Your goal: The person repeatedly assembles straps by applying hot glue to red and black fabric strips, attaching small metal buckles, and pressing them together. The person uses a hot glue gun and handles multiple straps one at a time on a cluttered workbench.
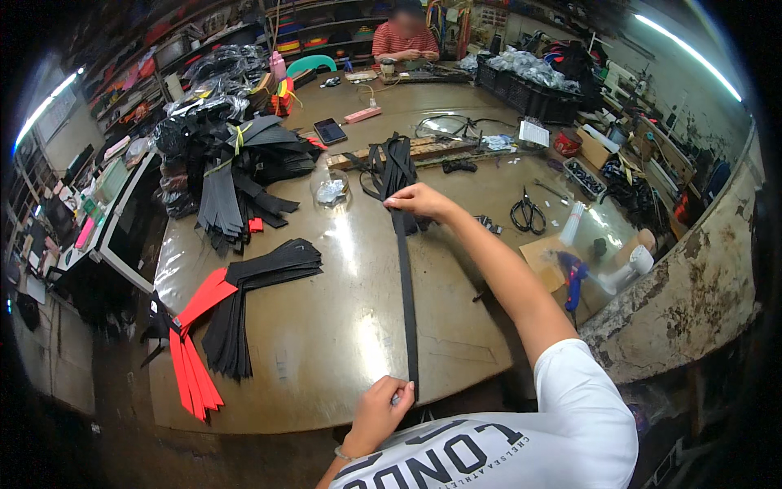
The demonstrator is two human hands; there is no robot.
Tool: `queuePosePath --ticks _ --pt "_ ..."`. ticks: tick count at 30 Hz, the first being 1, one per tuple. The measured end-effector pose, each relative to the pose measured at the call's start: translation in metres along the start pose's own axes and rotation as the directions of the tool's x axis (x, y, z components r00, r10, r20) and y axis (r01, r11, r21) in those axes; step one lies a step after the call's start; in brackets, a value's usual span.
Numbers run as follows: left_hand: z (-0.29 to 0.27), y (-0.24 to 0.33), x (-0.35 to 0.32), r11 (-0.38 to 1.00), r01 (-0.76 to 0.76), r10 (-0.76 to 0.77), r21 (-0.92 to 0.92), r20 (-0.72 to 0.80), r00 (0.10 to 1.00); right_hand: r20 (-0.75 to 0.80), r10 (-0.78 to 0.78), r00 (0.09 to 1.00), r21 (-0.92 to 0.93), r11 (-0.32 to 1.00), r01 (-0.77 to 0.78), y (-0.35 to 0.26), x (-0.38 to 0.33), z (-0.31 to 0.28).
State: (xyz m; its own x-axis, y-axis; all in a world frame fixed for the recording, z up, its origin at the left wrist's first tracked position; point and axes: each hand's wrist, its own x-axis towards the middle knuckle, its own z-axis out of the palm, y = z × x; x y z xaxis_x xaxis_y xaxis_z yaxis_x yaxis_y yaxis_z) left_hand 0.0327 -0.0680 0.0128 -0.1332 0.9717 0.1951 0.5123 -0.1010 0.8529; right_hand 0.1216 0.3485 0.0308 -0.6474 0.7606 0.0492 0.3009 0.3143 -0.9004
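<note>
A long black webbing strap (406,301) runs straight from the middle of the table to its near edge. My right hand (419,200), arm stretched forward, pinches the strap's far part beside a heap of black straps (396,167). Close to my body, my left hand (381,414) has its fingers closed on the strap's near end, at the table edge. To the left lie a stack of black strips (230,318) and a bundle of red strips (191,354), tied near its middle.
A large pile of black strips (269,151) covers the far left. Nearby are a phone (330,131) and a clear bowl (331,191). Scissors (528,213) and a blue glue gun (573,277) lie to the right. Across the table sits a person (405,41) in red stripes.
</note>
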Motion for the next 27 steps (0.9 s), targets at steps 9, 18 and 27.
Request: queuePosePath --ticks 9,18,27 --pt "0.003 -0.001 -0.015 0.95 0.06 -0.03 0.306 -0.1 0.995 -0.204 -0.216 0.955 -0.296 0.943 0.15 0.033 0.026 0.107" --pt "-0.033 -0.035 -0.005 -0.247 -0.135 -0.647 -0.959 0.06 0.76 -0.069 -0.183 0.981 -0.172 0.97 0.169 -0.066 -0.162 0.109" --pt "-0.001 -0.006 0.094 -0.073 -0.072 -0.422 -0.995 -0.035 0.906 -0.126 0.121 0.985 0.39 0.919 -0.063 -0.098 -0.25 0.162"
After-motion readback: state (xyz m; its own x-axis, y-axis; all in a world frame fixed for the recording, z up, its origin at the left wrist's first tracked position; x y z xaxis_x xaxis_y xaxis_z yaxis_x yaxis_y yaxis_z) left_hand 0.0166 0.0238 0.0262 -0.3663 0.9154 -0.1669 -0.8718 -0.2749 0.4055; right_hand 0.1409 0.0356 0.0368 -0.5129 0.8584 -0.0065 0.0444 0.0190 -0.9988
